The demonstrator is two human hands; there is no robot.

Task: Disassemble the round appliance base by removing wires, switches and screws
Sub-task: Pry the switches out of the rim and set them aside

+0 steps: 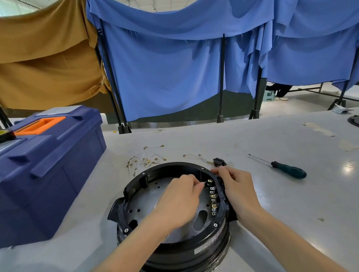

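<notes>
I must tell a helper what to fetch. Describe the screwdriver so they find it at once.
Find the round black base on the grey table. Right of it lies the screwdriver. Unlike the loose wires, it has a dark green handle and thin metal shaft.

Left hand [178, 199] pinching, right hand [236, 186] gripping

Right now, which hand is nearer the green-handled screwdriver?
Right. The right hand holds the rim of the appliance base on the side facing the green-handled screwdriver; the left hand reaches inside the base, farther away.
</notes>
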